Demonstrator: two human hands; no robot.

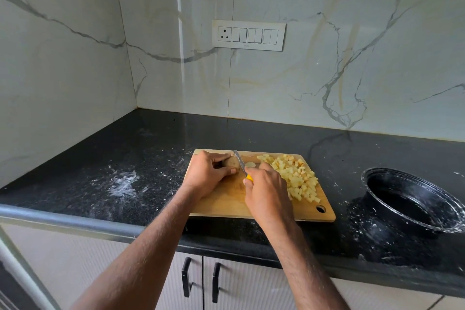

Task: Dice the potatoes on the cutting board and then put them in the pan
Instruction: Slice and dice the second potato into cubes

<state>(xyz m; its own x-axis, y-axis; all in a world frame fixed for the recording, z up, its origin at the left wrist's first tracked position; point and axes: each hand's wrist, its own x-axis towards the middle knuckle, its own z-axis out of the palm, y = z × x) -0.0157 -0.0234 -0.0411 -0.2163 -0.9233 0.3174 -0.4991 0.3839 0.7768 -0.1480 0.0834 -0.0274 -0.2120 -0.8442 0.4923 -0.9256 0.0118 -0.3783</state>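
A wooden cutting board [226,202] lies on the black counter. My left hand [210,173] grips a brown-skinned potato piece [232,161] at the board's far left. My right hand [266,190] holds a knife with a yellow handle [249,178]; its blade [239,161] points away from me and rests against the potato's cut end. A thin potato slice [250,164] lies just right of the blade. A heap of diced potato [295,175] covers the board's right side. The black pan [407,200] stands on the counter right of the board, tilted towards me, with nothing visible inside.
The black counter [125,158] carries white powdery smears at the left and around the pan. Marble walls meet in a corner at the back left, with a switch panel [248,35] above. Cabinet doors with black handles [201,282] are below the counter edge.
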